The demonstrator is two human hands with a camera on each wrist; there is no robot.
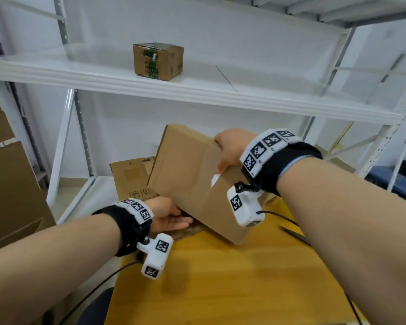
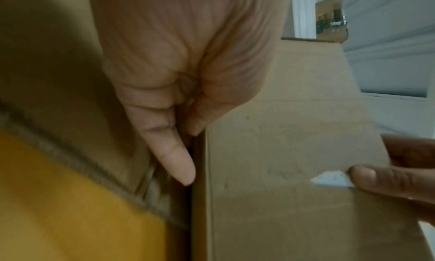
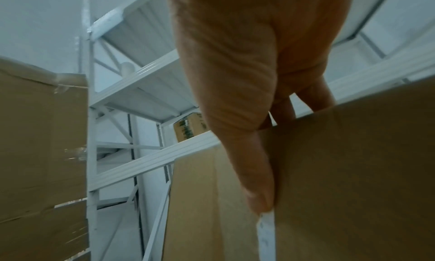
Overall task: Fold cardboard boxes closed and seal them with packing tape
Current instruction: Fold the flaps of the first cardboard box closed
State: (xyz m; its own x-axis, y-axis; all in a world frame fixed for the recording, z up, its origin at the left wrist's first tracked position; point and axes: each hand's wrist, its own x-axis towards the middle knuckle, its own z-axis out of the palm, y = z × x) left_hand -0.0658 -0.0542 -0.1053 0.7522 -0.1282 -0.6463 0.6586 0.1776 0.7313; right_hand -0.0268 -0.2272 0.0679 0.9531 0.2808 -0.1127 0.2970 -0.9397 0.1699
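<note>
Cardboard box [image 1: 192, 184] is held tilted above yellow table [image 1: 220, 277]. Right hand [image 1: 230, 148] grips its upper edge. Left hand [image 1: 169, 216] reaches under lower edge; fingers hidden, grip cannot be determined

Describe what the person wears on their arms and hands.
Forearms are bare, no sleeves or gloves on the left hand or right hand. Each wrist wears a black wrap topped by a white band of black-and-white square markers. A white, marker-tagged camera housing hangs beneath, trailing a black cable.
</note>
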